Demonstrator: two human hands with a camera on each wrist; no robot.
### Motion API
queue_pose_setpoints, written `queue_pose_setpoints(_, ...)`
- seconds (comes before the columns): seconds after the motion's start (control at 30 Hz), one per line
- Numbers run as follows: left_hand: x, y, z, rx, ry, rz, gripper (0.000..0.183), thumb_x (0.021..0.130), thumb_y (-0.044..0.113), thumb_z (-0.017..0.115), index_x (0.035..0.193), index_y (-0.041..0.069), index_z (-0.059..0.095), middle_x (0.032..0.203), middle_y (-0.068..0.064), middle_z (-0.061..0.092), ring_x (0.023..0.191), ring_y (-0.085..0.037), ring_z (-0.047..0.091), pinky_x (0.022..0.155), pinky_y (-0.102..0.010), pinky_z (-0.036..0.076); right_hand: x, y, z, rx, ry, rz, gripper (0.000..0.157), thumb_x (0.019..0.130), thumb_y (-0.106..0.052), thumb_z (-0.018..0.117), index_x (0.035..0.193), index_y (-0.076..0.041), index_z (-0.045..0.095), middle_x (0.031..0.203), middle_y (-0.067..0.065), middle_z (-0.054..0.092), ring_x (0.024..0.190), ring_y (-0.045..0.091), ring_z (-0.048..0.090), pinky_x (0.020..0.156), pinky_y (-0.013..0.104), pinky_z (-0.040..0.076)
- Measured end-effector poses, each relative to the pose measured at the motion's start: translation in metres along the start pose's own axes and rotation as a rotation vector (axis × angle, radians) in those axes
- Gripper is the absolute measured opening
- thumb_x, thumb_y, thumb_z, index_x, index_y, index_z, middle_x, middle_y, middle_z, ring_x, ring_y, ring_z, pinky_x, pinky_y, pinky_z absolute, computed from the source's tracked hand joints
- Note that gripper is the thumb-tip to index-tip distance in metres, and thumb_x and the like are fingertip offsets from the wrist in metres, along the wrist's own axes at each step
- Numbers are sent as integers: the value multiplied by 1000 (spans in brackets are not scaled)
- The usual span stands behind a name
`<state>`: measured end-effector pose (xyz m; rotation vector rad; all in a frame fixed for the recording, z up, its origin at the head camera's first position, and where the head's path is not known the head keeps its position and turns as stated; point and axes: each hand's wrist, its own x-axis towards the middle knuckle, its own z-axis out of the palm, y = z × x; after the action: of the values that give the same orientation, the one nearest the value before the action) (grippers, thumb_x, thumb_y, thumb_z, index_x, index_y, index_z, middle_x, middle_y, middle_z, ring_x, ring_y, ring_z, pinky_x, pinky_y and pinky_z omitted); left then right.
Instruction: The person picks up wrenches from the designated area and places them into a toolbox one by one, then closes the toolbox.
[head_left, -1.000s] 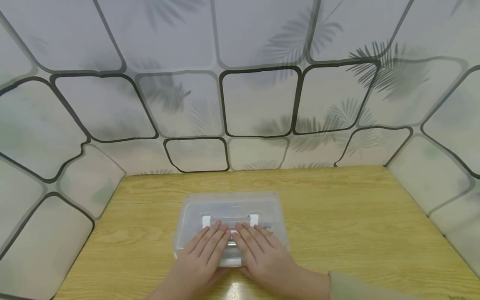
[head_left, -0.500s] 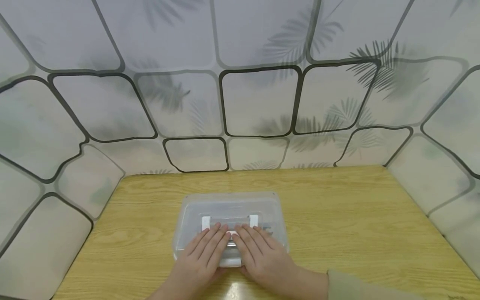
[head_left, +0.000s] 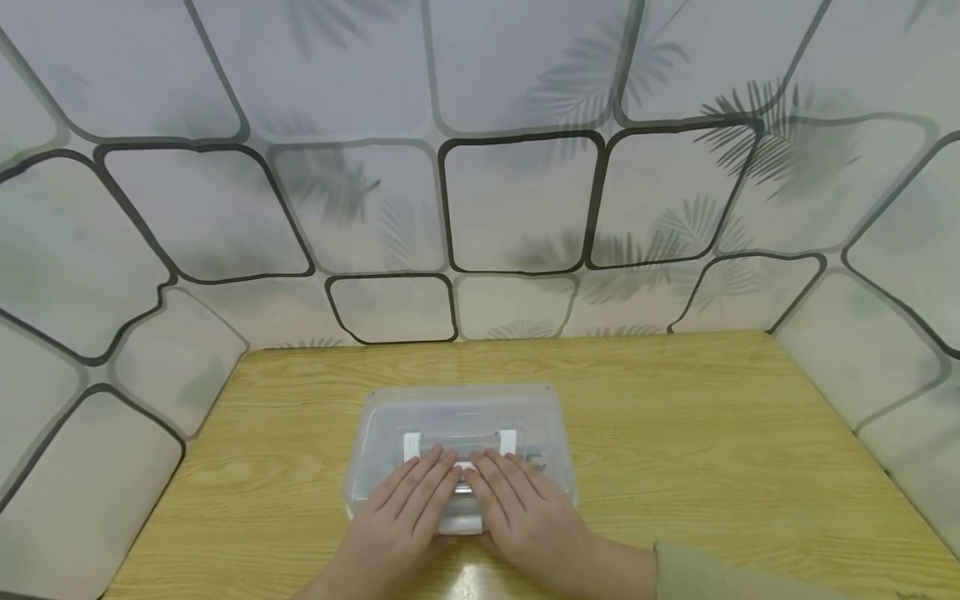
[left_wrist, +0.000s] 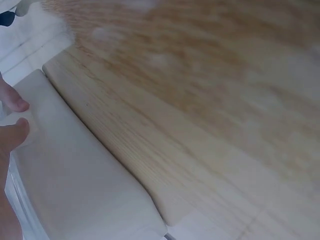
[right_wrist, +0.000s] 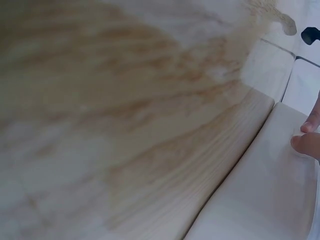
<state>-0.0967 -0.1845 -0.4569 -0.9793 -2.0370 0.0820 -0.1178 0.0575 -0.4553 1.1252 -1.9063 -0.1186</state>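
Observation:
A translucent plastic storage box (head_left: 461,406) lies on the table, lid on, with a folded handle and two white handle mounts on top. Both hands rest side by side on its front half. My left hand (head_left: 397,517) lies on the left part of the lid with straight fingers, and my right hand (head_left: 532,517) mirrors it on the right. Between them a white latch (head_left: 461,525) shows at the front edge. In the left wrist view both thumb tips (left_wrist: 20,131) meet at the latch on the box's front wall (left_wrist: 80,170). Contents of the box are blurred.
The wood-grain table (head_left: 690,433) extends around the box. A patterned fabric wall (head_left: 517,208) with outlines and leaf prints encloses it at the back and both sides. A pale green sleeve (head_left: 705,575) covers the right forearm.

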Motion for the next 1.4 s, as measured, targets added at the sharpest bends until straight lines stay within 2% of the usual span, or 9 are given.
queue_pose_setpoints(0.1,0,0,0,-3,6,-2,58,116,41,34,138,-4,62,144,-18,67,126,-28,69,137,-40,22,0,0,0,2,-5,-1,48,108,-32,40,131,2,66,132,15,74,119,24,74,99,36,64)
queue_pose_setpoints(0.23,1,0,0,-6,18,-3,57,116,40,33,136,-4,64,142,-17,69,124,-28,70,137,-39,22,0,0,1,-4,-5,-4,48,108,-32,40,131,2,66,132,15,74,119,24,74,98,35,64)
queue_pose_setpoints(0.6,1,0,-2,-21,-1,-11,57,115,41,35,136,-3,65,142,-17,69,124,-27,71,138,-37,17,0,-1,2,-3,-3,-2,51,110,-35,39,132,2,66,132,16,74,119,24,73,99,36,64)
queue_pose_setpoints(0.8,2,-2,-3,-23,-10,-8,60,112,45,41,138,-4,64,144,-18,68,125,-29,70,138,-40,18,1,-1,0,3,-15,-3,54,110,-39,39,134,2,65,135,16,73,123,25,72,101,36,63)
queue_pose_setpoints(0.9,1,-3,-5,-39,-18,-9,60,113,44,40,140,-5,63,145,-19,67,126,-30,69,138,-40,18,1,0,-1,20,-41,-12,59,107,-45,45,136,3,63,137,17,71,126,26,70,105,37,61)
queue_pose_setpoints(1.1,-1,-4,-8,-77,-63,-21,64,115,46,34,142,-6,61,147,-20,65,132,-31,65,139,-39,15,1,2,-4,51,-68,-35,77,91,-56,66,138,5,62,142,20,68,132,29,67,109,39,59)
queue_pose_setpoints(1.2,-1,-4,-8,-84,-69,-20,65,114,47,34,141,-6,61,146,-20,65,145,-32,57,139,-39,15,1,3,-5,64,-67,-37,80,89,-56,68,139,6,62,143,21,67,133,30,67,110,40,59)
queue_pose_setpoints(1.3,0,-5,-9,-92,-68,-19,67,114,49,34,141,-6,61,146,-21,65,160,-30,37,139,-39,15,0,3,-5,86,-63,-32,79,90,-55,67,139,6,61,145,22,66,135,31,66,111,40,58)
queue_pose_setpoints(1.4,1,-6,-10,-97,-64,-19,68,113,51,34,141,-6,61,147,-22,64,164,-28,21,139,-40,16,0,4,-5,110,-59,-24,79,92,-54,65,141,7,61,147,24,64,136,32,65,112,41,57)
